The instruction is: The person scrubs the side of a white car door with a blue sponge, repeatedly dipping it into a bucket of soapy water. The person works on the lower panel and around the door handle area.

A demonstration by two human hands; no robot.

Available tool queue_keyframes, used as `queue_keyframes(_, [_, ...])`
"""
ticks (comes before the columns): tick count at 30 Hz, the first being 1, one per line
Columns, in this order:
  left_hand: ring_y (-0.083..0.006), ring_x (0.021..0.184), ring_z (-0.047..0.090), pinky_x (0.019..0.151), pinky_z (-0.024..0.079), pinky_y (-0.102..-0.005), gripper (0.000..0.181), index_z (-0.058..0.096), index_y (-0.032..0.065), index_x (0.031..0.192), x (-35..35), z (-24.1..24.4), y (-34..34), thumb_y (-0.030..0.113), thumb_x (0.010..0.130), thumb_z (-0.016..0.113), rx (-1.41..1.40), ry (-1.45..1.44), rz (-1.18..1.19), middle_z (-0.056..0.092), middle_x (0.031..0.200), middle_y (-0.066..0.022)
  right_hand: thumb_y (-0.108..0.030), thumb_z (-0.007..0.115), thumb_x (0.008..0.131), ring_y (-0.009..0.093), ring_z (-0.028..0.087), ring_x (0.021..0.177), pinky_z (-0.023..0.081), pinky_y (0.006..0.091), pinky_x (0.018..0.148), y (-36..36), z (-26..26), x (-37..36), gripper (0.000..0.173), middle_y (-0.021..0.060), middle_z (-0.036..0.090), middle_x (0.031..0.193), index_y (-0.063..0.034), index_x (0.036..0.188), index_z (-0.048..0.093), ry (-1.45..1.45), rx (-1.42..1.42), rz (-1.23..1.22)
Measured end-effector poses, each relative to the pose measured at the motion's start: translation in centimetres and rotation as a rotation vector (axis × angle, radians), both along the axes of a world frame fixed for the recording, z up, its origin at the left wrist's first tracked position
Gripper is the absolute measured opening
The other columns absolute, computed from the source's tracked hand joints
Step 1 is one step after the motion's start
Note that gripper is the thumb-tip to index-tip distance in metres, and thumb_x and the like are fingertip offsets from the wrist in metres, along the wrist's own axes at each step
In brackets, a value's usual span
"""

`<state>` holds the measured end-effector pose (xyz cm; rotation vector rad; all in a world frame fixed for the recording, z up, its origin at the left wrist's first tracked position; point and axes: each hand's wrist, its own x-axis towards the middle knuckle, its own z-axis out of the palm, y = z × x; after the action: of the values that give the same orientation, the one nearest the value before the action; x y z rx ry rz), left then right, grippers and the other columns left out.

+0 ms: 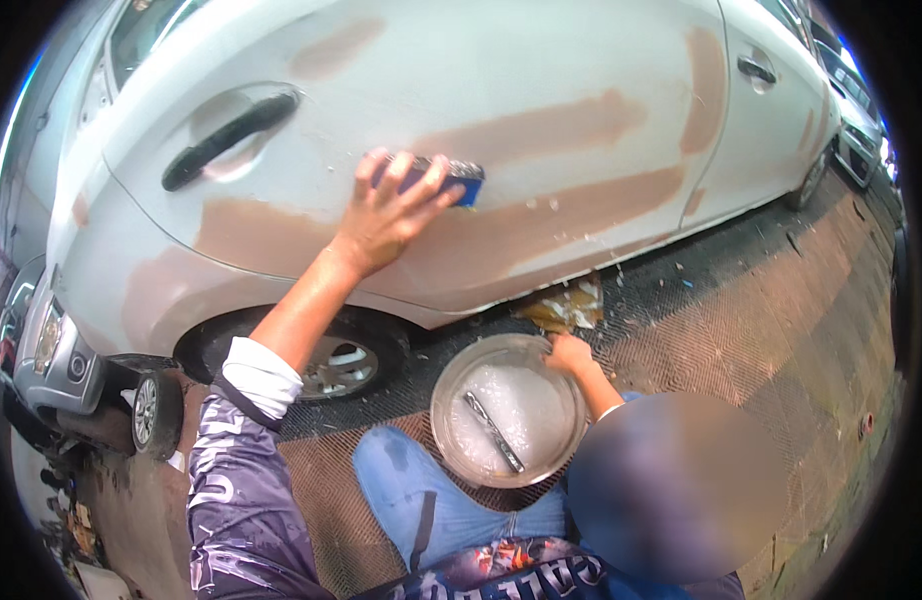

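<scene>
My left hand (pixel 389 210) grips a blue sanding block (pixel 470 186) with a dark, speckled edge, held against the front door (pixel 506 90) of a pale car. Its working face is hidden. Tan patches of filler or primer (pixel 536 135) spread over the door around the block, with wet drops beside them. Low down, my right hand (pixel 569 352) is closed on the far right rim of a round bucket (pixel 442 439). Cloudy, frothy water fills part of the bucket, and a dark narrow bar (pixel 493 431) lies in it. A blurred disc covers most of my right arm.
A black door handle (pixel 232 142) juts out left of my left hand. The car's front wheel (pixel 341 367) is below. Torn yellowish material (pixel 566 304) lies by the sill on the ribbed floor mat (pixel 701 300). At left stand a loose wheel (pixel 157 412) and a grey vehicle (pixel 63 367).
</scene>
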<state>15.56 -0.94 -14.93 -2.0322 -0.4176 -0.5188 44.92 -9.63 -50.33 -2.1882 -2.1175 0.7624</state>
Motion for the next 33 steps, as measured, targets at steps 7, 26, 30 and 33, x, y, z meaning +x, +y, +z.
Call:
queue_keyframes(7, [-0.0246,0.126,0.049,0.112,0.032,-0.0505,0.042,0.070,0.0323,0.129,-0.2,-0.5,0.5,0.023,0.089,0.062,0.037,0.002,-0.028,0.057,0.142,-0.0018,-0.047,0.075,0.083,0.035,0.072,0.106,0.058,0.0466,0.092,-2.2,-0.1,0.1,0.050,0.0177,0.075,0.110,-0.0107,0.118,0.073,0.028,0.200,-0.061])
queue_keyframes(26, [-0.0232,0.124,0.050,0.106,0.032,-0.0481,0.047,0.074,0.0337,0.124,4.9,-0.2,1.5,0.015,0.081,0.067,0.017,-0.059,-0.057,0.062,0.131,0.0056,-0.045,0.075,0.084,0.037,0.074,0.097,0.058,0.0490,0.087,-2.6,0.9,0.1,0.047,0.0197,0.076,0.097,-0.0068,0.111,0.073,0.084,0.162,-0.126])
queue_keyframes(30, [-0.0245,0.125,0.052,0.106,0.035,-0.0453,0.040,0.076,0.0345,0.120,-6.9,-2.1,-1.4,0.026,0.082,0.067,0.029,0.056,-0.005,0.064,0.138,0.0048,-0.042,0.075,0.083,0.038,0.074,0.095,0.058,0.0496,0.086,-2.9,0.6,0.0,0.042,0.0198,0.076,0.094,-0.0055,0.103,0.074,0.055,0.224,-0.101])
queue_keyframes(33, [-0.0246,0.126,0.052,0.106,0.034,-0.0470,0.041,0.076,0.0348,0.121,-3.0,-3.2,0.4,0.031,0.081,0.068,0.023,-0.008,-0.041,0.064,0.137,0.0044,-0.041,0.076,0.082,0.038,0.074,0.095,0.058,0.0494,0.086,-2.1,0.3,0.0,0.041,0.0198,0.076,0.094,-0.0060,0.102,0.074,0.058,0.197,-0.100])
